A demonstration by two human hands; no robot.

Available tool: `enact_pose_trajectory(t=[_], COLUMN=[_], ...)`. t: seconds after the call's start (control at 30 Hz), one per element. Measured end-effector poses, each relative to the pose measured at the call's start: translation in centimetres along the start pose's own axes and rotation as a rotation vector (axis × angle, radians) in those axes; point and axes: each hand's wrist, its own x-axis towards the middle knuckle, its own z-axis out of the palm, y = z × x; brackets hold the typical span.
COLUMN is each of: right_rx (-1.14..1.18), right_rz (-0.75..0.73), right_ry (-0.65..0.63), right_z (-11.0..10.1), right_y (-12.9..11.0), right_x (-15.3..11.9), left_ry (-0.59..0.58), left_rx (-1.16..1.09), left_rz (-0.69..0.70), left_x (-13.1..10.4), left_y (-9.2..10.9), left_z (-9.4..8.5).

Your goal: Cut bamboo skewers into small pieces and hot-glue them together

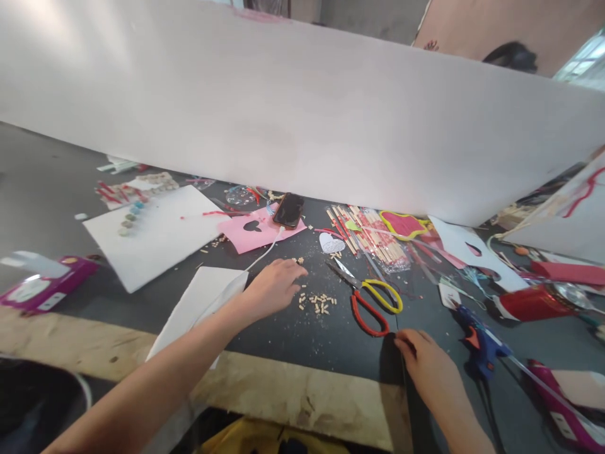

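Observation:
My left hand point(271, 289) reaches over the dark table with its fingers loosely bent and apart. Its fingertips are beside a few tiny beige wooden pieces point(299, 260). More short cut wooden pieces point(322, 304) lie scattered just right of it. A pair of scissors point(355, 282) with one red and one yellow handle rests, blades slightly parted, between my hands. Near the red handle, my right hand point(432, 362) is low over the table with thumb and fingers pinched together; whatever they hold, if anything, is too small to make out.
A phone point(289, 211) on a cable lies on pink paper point(241, 233). Patterned sticks point(371, 233) lie behind the scissors. At right are a blue glue gun point(482, 340) and a red can point(543, 301). White boards point(155, 233) lie left; a tall white panel point(302, 113) stands behind.

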Motion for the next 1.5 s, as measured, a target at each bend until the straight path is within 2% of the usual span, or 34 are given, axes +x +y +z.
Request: enact_pose_trajectory(t=[0.23,0.37,0.43,0.5,0.57,0.63,0.77,0.9,1.0,1.17,1.3,1.4,1.5], right_rx=[0.009,0.041,0.047,0.053,0.062,0.078,0.104,0.063,0.006,-0.098,-0.149,-0.123,-0.073], right_rz=[-0.014,0.041,0.065,0.106,0.122,0.083,0.005,0.031,0.143,0.353,0.511,0.551,0.553], right_ry=[0.017,0.052,-0.036,-0.033,0.091,0.151,0.142,0.176,0.144,0.240,0.229,0.171,0.127], right_z=[0.1,-0.5,-0.8,-1.0,-1.3,-1.5,-2.0,-2.2,-2.3,-3.1,-3.3,-3.0,-2.4], right_y=[0.1,2.8,4.2,4.7,4.0,2.6,-0.4,-1.0,0.6,6.4,10.2,11.2,10.8], right_x=[-0.2,-1.6,-2.4,-3.0,-3.1,-2.8,-2.3,-2.9,-3.2,-2.6,-2.1,-2.0,-2.1], left_ry=[-0.078,-0.081,-0.080,-0.089,-0.111,-0.128,-0.112,-0.082,-0.051,0.001,0.040,0.044,0.039], left_rx=[0.068,0.125,0.145,0.151,0.135,0.105,0.048,-0.020,-0.078,-0.106,-0.114,-0.108,-0.110], left_rz=[0.022,-0.018,-0.035,-0.032,-0.002,0.046,0.120,0.138,0.131,0.127,0.146,0.168,0.176], left_x=[-0.8,-1.2,-1.2,-0.8,-0.3,0.1,0.0,-1.4,-2.6,-4.5,-5.7,-6.4,-6.8], left_y=[0.9,1.1,1.3,1.5,1.9,2.4,3.4,3.6,3.2,2.6,2.2,1.9,1.7], left_z=[1.4,1.8,2.1,2.4,2.7,2.8,2.6,2.0,2.0,2.3,2.6,2.9,3.3])
